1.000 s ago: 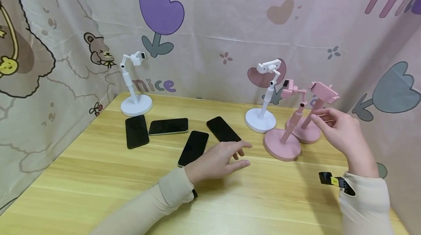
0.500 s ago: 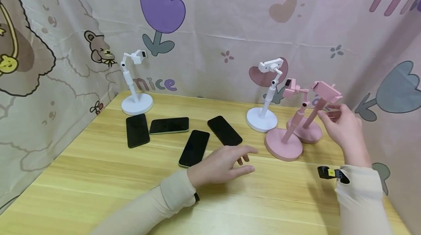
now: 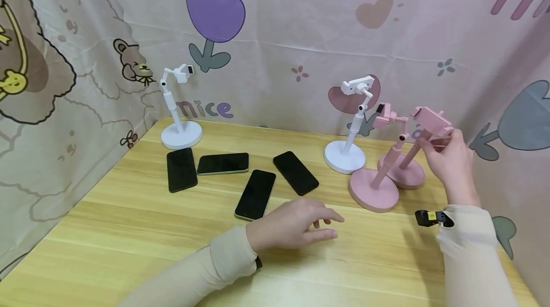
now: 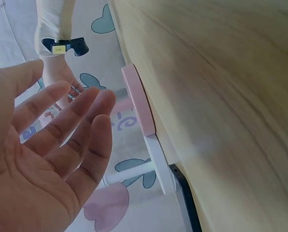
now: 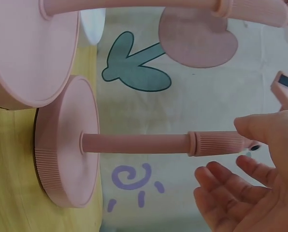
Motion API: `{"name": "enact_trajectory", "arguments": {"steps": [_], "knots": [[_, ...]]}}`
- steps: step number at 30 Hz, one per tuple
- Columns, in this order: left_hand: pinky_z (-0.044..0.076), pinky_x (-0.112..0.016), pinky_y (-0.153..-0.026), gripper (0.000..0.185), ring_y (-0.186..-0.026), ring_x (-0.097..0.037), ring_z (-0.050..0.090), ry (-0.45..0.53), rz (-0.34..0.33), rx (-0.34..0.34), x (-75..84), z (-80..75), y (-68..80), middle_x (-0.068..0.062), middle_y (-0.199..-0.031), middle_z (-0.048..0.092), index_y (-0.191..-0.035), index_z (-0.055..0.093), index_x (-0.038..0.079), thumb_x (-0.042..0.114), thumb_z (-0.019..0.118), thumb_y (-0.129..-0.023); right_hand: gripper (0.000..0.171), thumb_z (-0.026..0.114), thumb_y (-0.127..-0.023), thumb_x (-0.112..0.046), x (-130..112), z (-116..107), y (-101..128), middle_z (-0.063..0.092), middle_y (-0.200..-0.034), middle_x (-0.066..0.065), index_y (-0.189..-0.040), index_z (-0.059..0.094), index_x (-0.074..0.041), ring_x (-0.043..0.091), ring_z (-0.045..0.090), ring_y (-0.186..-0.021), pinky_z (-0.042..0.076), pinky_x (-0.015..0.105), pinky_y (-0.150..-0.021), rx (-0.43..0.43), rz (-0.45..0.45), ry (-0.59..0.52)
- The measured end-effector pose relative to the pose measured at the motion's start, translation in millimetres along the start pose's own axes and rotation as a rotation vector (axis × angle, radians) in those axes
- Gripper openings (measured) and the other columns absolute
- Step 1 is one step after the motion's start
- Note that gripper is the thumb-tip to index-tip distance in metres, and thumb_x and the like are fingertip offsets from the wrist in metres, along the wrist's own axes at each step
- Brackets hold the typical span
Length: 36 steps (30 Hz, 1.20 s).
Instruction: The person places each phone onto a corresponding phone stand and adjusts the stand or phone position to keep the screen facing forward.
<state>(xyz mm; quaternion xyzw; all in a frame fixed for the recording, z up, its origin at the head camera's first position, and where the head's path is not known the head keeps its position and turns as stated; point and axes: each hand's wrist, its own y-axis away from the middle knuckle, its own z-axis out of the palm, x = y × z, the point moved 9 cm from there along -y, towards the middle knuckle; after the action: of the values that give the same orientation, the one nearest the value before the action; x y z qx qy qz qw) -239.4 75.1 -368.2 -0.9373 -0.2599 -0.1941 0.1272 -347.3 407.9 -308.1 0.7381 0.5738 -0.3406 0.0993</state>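
My right hand (image 3: 449,168) is at the upper pole of the rear pink phone stand (image 3: 408,178), just below its clamp head. In the right wrist view, the thumb lies above the ribbed collar (image 5: 216,143) and the loosely bent fingers (image 5: 231,186) below it, with a gap showing between fingers and pole. The front pink stand (image 3: 374,192) stands close beside it, bases overlapping in the head view. My left hand (image 3: 296,223) hovers over the table, relaxed and holding nothing, near a black phone (image 3: 255,195); its palm and spread fingers (image 4: 76,130) show in the left wrist view.
More black phones lie flat on the wooden table (image 3: 129,240), one of them (image 3: 295,173) between the left hand and a white stand (image 3: 344,156). Another white stand (image 3: 181,136) is at the back left. A printed curtain (image 3: 275,35) hangs right behind the table.
My right hand has come in around the rear pink stand's pole. My left hand has drifted slightly right and nearer to me, uncovering the end of a phone. The stands keep their places.
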Motion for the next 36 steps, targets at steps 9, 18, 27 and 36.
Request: {"name": "enact_trajectory", "arguments": {"steps": [9, 18, 27, 36], "knots": [[0.048, -0.006, -0.073, 0.035, -0.082, 0.007, 0.058, 0.018, -0.004, -0.016, 2.0, 2.1, 0.4, 0.009, -0.112, 0.077, -0.138, 0.073, 0.024, 0.041, 0.066, -0.108, 0.067, 0.053, -0.11, -0.039, 3.0, 3.7, -11.8, 0.054, -0.151, 0.037, -0.16, 0.035, 0.002, 0.058, 0.057, -0.136, 0.048, 0.072, -0.11, 0.013, -0.002, -0.037], [0.048, -0.006, -0.072, 0.036, -0.08, 0.007, 0.058, 0.038, -0.017, -0.023, 0.0, 1.7, -0.4, 0.006, -0.117, 0.078, -0.14, 0.072, 0.023, 0.04, 0.066, -0.108, 0.053, 0.057, -0.109, -0.039, 9.9, -1.3, -16.4, 0.071, -0.13, 0.032, -0.14, 0.062, 0.004, 0.024, 0.066, -0.101, 0.041, 0.025, -0.079, 0.151, 0.01, -0.018], [0.049, -0.007, -0.071, 0.036, -0.079, 0.006, 0.057, 0.047, -0.034, -0.035, -3.2, 2.1, -0.3, 0.007, -0.121, 0.077, -0.14, 0.071, 0.024, 0.04, 0.063, -0.109, 0.055, 0.056, -0.109, -0.045, 15.9, 3.7, -22.0, 0.072, -0.133, 0.026, -0.142, 0.066, -0.001, -0.015, 0.043, -0.078, 0.039, 0.01, -0.07, 0.156, 0.053, -0.066], [0.048, -0.007, -0.069, 0.034, -0.078, 0.007, 0.057, 0.047, -0.031, -0.022, -3.7, 1.8, 0.7, 0.01, -0.111, 0.076, -0.139, 0.072, 0.025, 0.04, 0.063, -0.109, 0.056, 0.051, -0.112, -0.046, 20.6, 9.9, -19.9, 0.072, -0.135, 0.025, -0.144, 0.064, -0.001, 0.026, 0.065, -0.111, 0.041, 0.015, -0.079, 0.152, 0.047, -0.072]]}}
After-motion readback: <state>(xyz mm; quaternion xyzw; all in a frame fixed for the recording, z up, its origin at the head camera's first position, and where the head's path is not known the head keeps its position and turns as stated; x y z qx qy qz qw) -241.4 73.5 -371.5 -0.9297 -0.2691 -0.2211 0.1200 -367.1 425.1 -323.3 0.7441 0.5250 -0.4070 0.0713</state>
